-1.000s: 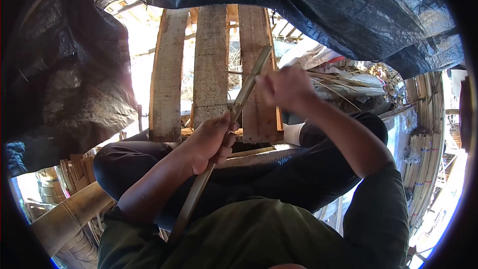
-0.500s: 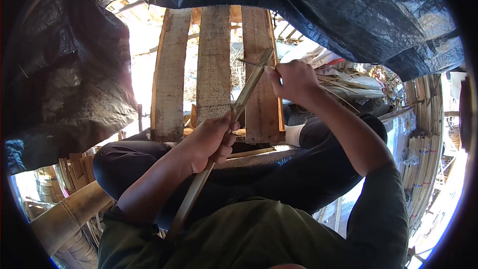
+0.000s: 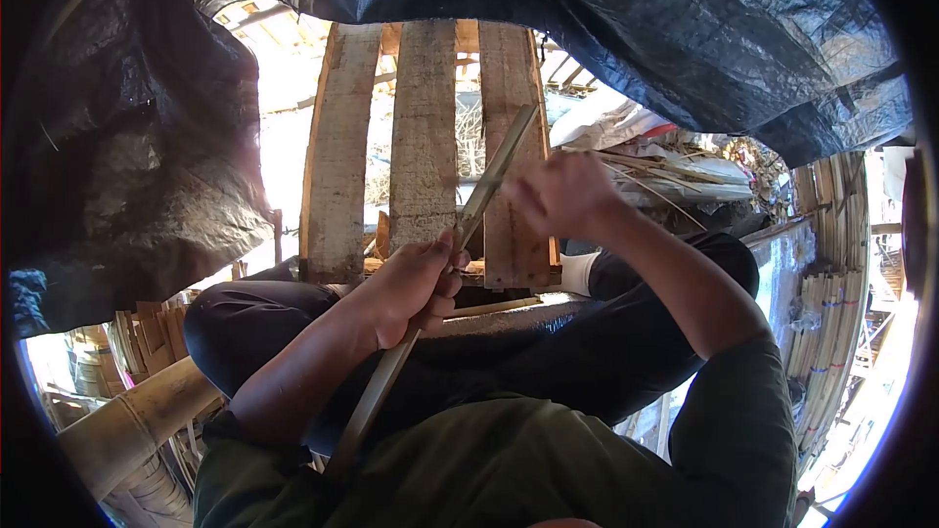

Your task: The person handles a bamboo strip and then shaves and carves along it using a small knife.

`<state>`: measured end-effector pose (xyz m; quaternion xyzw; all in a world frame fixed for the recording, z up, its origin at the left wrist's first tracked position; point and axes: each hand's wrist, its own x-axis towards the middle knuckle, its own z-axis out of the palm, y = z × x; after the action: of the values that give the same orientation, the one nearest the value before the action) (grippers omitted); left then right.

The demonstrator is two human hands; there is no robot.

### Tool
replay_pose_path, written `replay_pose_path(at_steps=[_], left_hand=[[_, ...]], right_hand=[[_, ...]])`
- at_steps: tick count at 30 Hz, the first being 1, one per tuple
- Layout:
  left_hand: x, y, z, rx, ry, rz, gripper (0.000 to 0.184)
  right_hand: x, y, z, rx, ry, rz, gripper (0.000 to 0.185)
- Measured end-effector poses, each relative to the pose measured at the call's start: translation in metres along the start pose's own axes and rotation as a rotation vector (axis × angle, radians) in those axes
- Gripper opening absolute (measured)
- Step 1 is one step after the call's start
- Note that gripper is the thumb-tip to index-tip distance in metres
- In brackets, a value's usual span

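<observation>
A long split bamboo strip (image 3: pixel 510 142) slants up and away from my lap, its lower end resting against my shirt near the left elbow. Around its middle the fingers of my left hand (image 3: pixel 413 284) are wrapped, with the thumb on top. My right hand (image 3: pixel 567 192) is closed beside the strip's upper half and smeared by motion. The thin dark blade of a knife showed from this hand in the earlier view; now the blade is lost in the blur and behind the fingers.
A slatted wooden bench (image 3: pixel 423 137) stands in front of my crossed legs. Dark plastic sheeting (image 3: pixel 147 156) hangs left and overhead. A thick bamboo pole (image 3: pixel 137 420) lies at lower left. Bundled bamboo strips (image 3: pixel 827 332) stand at right; loose strips (image 3: pixel 675 168) lie beyond my right hand.
My right hand has moved down along the bamboo strip, toward my left hand. The left hand keeps its grip at about the same place.
</observation>
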<state>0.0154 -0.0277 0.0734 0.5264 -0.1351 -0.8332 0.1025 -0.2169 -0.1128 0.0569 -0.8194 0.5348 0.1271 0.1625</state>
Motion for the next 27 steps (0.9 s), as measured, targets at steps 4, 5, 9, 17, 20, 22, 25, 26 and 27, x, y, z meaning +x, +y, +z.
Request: replay_pose_path(at_steps=[4,5,9,17,20,22,25,26,27], left_hand=[[-0.002,-0.003,0.003,-0.021,-0.006,0.014,0.040],[-0.002,-0.003,0.002,-0.024,-0.017,0.007,0.040],[-0.007,0.003,-0.007,-0.033,-0.081,0.036,0.039],[-0.002,0.005,-0.003,0.000,0.025,0.045,0.040],[0.001,0.002,-0.003,0.055,-0.015,0.050,0.040],[0.005,0.000,-0.001,0.096,-0.034,0.040,0.040],[0.013,-0.003,0.007,0.179,0.011,0.035,0.040],[0.017,-0.004,0.009,0.189,0.046,0.041,0.039],[0.020,-0.006,0.010,0.197,0.080,0.049,0.039]], right_hand=[[0.016,0.030,0.020,-0.014,0.136,-0.084,0.050],[0.026,0.044,0.016,-0.017,0.154,0.145,0.049],[0.015,0.033,0.006,0.063,0.208,0.199,0.051],[-0.036,-0.016,-0.025,0.091,0.135,0.336,0.051],[-0.033,0.002,-0.030,0.079,0.400,0.355,0.047],[-0.033,0.005,-0.015,0.099,0.512,0.339,0.044],[-0.042,-0.011,0.010,-0.683,0.999,-0.224,0.042],[-0.048,-0.026,0.001,-0.113,0.588,-0.106,0.042],[-0.052,-0.037,-0.003,0.434,0.149,0.014,0.042]])
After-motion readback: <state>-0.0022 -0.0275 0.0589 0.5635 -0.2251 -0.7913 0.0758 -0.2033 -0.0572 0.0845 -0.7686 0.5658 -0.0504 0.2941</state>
